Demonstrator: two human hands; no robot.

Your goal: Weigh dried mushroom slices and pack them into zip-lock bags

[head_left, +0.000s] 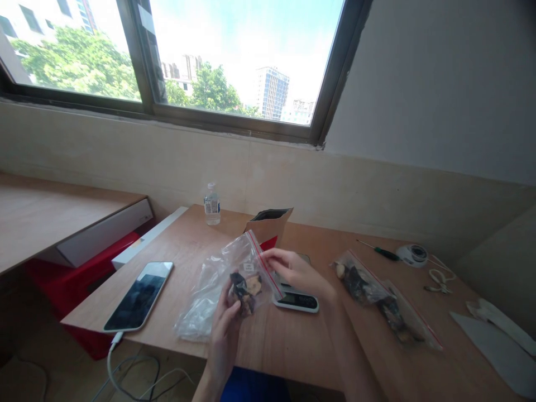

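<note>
"Right hand (295,272) and left hand (225,318): fingers clamped on what?"
"Clear, red-zipped plastic bag (237,258) of ragged dark pieces (247,291), above the brown wooden tabletop's (293,343) near edge."
"Hidden?"
"White round-cornered device (298,301), partly; small white label (249,267) unreadable."

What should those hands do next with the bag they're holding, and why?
Perhaps slide the right hand along the red strip, since it is pinching there while the left hand holds the bag lower down. I can't tell whether the strip is sealed.

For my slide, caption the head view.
Left hand and right hand hold a clear, red-striped plastic bag at a brown wooden table.
</note>
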